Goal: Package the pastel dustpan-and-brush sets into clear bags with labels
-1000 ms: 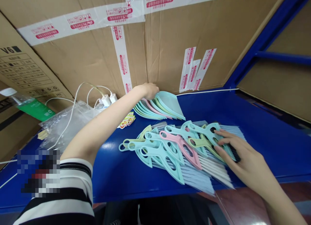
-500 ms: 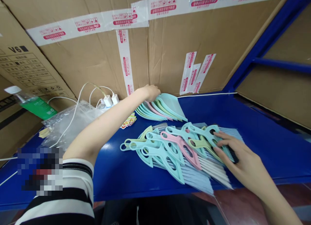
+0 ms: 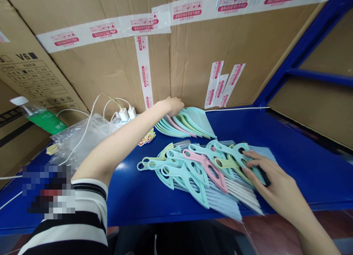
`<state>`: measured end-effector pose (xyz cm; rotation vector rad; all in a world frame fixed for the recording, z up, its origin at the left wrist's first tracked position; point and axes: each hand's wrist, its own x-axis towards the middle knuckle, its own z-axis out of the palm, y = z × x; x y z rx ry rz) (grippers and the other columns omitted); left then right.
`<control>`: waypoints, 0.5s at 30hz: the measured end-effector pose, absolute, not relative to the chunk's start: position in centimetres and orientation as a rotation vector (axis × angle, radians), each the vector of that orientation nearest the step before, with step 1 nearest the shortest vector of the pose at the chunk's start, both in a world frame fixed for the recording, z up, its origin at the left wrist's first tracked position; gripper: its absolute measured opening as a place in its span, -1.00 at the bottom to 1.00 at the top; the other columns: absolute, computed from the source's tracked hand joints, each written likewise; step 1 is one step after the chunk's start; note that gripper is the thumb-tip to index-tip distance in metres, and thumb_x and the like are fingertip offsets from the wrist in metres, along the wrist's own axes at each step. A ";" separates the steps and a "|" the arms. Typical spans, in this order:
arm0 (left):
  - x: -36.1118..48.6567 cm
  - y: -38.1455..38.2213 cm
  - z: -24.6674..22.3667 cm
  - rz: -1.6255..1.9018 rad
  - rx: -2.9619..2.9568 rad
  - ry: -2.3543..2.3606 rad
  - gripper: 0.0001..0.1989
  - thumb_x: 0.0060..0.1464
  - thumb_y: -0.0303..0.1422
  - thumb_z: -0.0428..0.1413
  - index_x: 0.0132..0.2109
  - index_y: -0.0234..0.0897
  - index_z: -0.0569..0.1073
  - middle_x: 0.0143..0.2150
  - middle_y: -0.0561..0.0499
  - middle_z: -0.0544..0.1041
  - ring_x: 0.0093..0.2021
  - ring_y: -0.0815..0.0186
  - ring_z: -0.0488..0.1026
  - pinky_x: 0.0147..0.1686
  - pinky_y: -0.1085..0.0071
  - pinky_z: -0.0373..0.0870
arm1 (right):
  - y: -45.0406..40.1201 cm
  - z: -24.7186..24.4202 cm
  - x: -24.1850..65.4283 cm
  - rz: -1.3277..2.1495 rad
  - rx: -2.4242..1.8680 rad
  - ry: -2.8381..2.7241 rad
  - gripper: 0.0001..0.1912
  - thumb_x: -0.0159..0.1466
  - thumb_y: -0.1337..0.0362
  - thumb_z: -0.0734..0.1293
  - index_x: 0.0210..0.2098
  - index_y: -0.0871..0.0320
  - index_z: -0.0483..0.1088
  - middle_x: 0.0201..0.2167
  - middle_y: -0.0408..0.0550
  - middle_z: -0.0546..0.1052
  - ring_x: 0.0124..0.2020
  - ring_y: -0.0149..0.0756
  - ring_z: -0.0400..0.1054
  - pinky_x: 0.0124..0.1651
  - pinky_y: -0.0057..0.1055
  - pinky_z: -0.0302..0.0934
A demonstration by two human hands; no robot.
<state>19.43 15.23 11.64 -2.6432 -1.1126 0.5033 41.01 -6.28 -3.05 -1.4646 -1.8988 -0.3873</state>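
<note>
My left hand [image 3: 174,106] reaches to the back of a row of nested dustpans [image 3: 202,121] in pale blue, green and pink. Its fingers curl down at their rear end, closed on a dustpan there; the fingertips are partly hidden. Over the right end of a heap of small hand brushes lies my right hand [image 3: 275,178], fingers apart and touching a pale blue brush [image 3: 239,152]. A dark item [image 3: 266,177] shows beneath that palm, too covered to name. Among the overlapping brushes are a pink brush [image 3: 205,165] and a green brush [image 3: 230,163], their bristles toward the right.
Colourful stickers or cards [image 3: 147,137] lie left of the dustpans. Further left are clear plastic bags [image 3: 82,135], white chargers with cables [image 3: 124,114] and a green-labelled bottle [image 3: 45,119]. A cardboard wall [image 3: 110,67] rises behind the blue table [image 3: 132,207]; a blue metal frame [image 3: 292,56] stands right.
The view has shifted slightly. Both hands stay in nearly the same places, and the dustpans and brushes lie as before.
</note>
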 end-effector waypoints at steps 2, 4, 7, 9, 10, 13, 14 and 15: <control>19.5 15.2 11.6 0.501 -2.641 -1.112 -0.57 0.18 -0.47 0.00 0.19 -0.35 0.40 0.20 -0.27 0.42 0.23 0.03 0.33 0.18 0.14 0.27 | -6.3 -3.1 41.1 -0.382 -1.464 -1.899 -0.75 0.40 0.05 0.14 -0.31 0.03 0.28 -0.16 0.13 0.62 -0.03 0.00 0.51 -0.16 -0.18 0.44; 19.6 15.2 11.5 0.496 -2.640 -1.108 -0.57 0.18 -0.47 0.01 0.19 -0.35 0.40 0.20 -0.26 0.42 0.23 0.03 0.33 0.17 0.15 0.28 | -6.3 -3.2 41.2 -0.362 -1.477 -1.890 -0.75 0.39 0.04 0.14 -0.31 0.02 0.29 -0.15 0.12 0.62 -0.02 0.00 0.50 -0.16 -0.17 0.44; 19.8 15.3 11.4 0.487 -2.643 -1.098 -0.59 0.18 -0.46 0.02 0.17 -0.34 0.42 0.19 -0.26 0.43 0.22 0.05 0.34 0.16 0.18 0.29 | -6.3 -3.4 41.3 -0.316 -1.497 -1.874 -0.74 0.38 0.02 0.15 -0.32 0.01 0.30 -0.14 0.09 0.62 -0.02 -0.01 0.50 -0.15 -0.15 0.43; 19.8 15.2 11.4 0.475 -2.645 -1.086 -0.60 0.18 -0.48 0.02 0.15 -0.34 0.43 0.17 -0.25 0.45 0.20 0.06 0.36 0.14 0.19 0.30 | -6.2 -3.5 41.4 -0.294 -1.495 -1.863 -0.73 0.37 0.01 0.16 -0.32 0.01 0.30 -0.14 0.08 0.62 -0.01 -0.01 0.50 -0.14 -0.15 0.43; 19.8 15.1 11.4 0.465 -2.646 -1.078 -0.60 0.18 -0.48 0.02 0.15 -0.34 0.43 0.16 -0.25 0.45 0.20 0.06 0.36 0.13 0.20 0.30 | -6.2 -3.5 41.4 -0.290 -1.491 -1.854 -0.73 0.37 0.01 0.16 -0.32 0.01 0.31 -0.15 0.08 0.62 -0.01 0.00 0.49 -0.14 -0.14 0.44; 19.2 14.4 11.5 0.392 -2.645 -1.036 -0.56 0.19 -0.51 0.00 0.21 -0.35 0.37 0.20 -0.26 0.41 0.23 0.06 0.32 0.15 0.19 0.27 | -6.2 -3.4 41.3 -0.278 -1.493 -1.840 -0.73 0.36 0.00 0.16 -0.33 0.01 0.31 -0.14 0.09 0.62 -0.01 0.00 0.49 -0.13 -0.13 0.44; 18.9 14.0 11.6 0.360 -2.645 -1.017 -0.55 0.20 -0.52 -0.02 0.24 -0.35 0.33 0.22 -0.26 0.38 0.24 0.06 0.30 0.17 0.18 0.25 | -6.2 -3.4 41.3 -0.266 -1.500 -1.842 -0.73 0.36 0.00 0.16 -0.33 0.01 0.31 -0.14 0.09 0.62 0.00 0.00 0.49 -0.12 -0.13 0.44; 18.5 13.5 11.6 0.326 -2.646 -0.989 -0.53 0.21 -0.53 -0.04 0.26 -0.35 0.30 0.24 -0.26 0.36 0.26 0.06 0.28 0.18 0.17 0.23 | -6.2 -3.4 41.4 -0.250 -1.508 -1.843 -0.72 0.36 -0.01 0.16 -0.34 0.01 0.30 -0.15 0.08 0.62 0.00 0.01 0.49 -0.11 -0.12 0.44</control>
